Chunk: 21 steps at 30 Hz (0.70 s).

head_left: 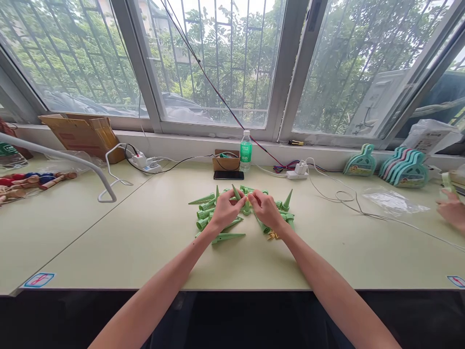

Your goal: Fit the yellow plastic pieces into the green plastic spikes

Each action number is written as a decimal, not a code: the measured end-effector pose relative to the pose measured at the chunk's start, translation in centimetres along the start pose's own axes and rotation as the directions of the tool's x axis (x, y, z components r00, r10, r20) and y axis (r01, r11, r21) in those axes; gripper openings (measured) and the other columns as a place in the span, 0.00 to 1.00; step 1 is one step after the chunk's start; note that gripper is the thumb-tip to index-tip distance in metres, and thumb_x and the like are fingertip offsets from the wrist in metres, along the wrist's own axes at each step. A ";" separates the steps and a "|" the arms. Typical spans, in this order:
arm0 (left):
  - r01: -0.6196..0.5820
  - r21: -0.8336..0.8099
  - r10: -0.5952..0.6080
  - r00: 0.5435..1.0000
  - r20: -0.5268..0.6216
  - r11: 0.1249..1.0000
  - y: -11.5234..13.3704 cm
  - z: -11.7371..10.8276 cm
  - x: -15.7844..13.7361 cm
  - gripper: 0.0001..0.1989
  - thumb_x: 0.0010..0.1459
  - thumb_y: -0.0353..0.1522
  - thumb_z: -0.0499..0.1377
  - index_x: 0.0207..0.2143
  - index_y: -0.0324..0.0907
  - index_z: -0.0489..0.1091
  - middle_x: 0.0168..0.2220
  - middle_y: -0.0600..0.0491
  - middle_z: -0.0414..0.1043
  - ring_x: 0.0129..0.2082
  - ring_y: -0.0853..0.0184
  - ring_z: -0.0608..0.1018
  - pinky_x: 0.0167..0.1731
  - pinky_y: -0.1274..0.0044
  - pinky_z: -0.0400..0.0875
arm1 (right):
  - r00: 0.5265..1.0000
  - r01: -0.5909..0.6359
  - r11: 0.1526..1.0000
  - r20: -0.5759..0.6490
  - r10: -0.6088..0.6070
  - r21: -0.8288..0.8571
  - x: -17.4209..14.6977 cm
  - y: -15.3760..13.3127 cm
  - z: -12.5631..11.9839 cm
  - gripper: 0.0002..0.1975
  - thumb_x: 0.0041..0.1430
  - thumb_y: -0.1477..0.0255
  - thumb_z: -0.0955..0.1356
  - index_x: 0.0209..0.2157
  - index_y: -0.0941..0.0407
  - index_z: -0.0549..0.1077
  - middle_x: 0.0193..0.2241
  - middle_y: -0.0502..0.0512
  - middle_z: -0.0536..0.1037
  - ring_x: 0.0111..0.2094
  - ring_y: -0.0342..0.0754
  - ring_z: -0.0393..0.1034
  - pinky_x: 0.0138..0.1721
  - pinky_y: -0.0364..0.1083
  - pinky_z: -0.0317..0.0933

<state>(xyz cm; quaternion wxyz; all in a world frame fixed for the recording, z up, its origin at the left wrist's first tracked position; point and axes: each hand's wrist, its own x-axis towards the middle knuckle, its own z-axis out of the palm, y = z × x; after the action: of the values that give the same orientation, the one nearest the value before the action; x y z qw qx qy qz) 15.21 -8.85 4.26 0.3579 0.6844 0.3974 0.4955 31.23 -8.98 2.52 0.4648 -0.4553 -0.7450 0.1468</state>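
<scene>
My left hand (227, 209) is closed around a green plastic spike (236, 192), its pointed end tilted up and to the left. Close beside it, my right hand (267, 208) is pinched, fingertips meeting the left hand's. A small yellowish spot shows between the two hands, but what the right fingers hold is hidden. Below and around both hands lie several more green spikes (228, 237), some on their sides and a few standing point up, such as the upright spike (287, 200) on the right. Small yellow-orange plastic pieces (272, 235) lie under my right wrist.
Behind the pile are a phone (228, 175), a small cardboard box (227, 161) and a water bottle (246, 151). White cables (358, 206) cross the right side. Teal hanger-shaped items (405, 168) stand back right. Another person's hand (452, 209) is at the right edge.
</scene>
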 end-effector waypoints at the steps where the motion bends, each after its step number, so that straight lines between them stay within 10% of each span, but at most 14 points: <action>1: -0.006 0.009 0.006 1.000 0.008 1.000 0.0 0.0 0.0 0.13 0.54 0.40 0.61 0.30 0.39 0.69 0.26 0.56 0.67 0.20 0.76 0.65 0.19 0.82 0.62 | 1.000 -0.003 1.000 -0.002 0.003 0.001 0.0 0.1 0.0 0.19 0.67 0.59 0.58 0.24 0.54 0.57 0.17 0.45 0.58 0.20 0.42 0.50 0.25 0.43 0.47; 21: -0.028 0.019 0.028 0.999 0.037 0.999 0.1 0.1 -0.1 0.11 0.54 0.38 0.61 0.31 0.38 0.69 0.29 0.54 0.69 0.22 0.75 0.68 0.20 0.83 0.63 | 0.999 -0.035 0.999 -0.028 0.034 -0.022 0.1 0.3 0.2 0.21 0.67 0.56 0.57 0.24 0.54 0.56 0.17 0.45 0.57 0.20 0.41 0.48 0.24 0.43 0.45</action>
<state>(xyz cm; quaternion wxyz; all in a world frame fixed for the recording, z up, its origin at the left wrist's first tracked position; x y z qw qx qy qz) 15.27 -8.92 4.27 0.3514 0.7024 0.3860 0.4839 31.21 -8.74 2.32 0.4673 -0.4751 -0.7323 0.1403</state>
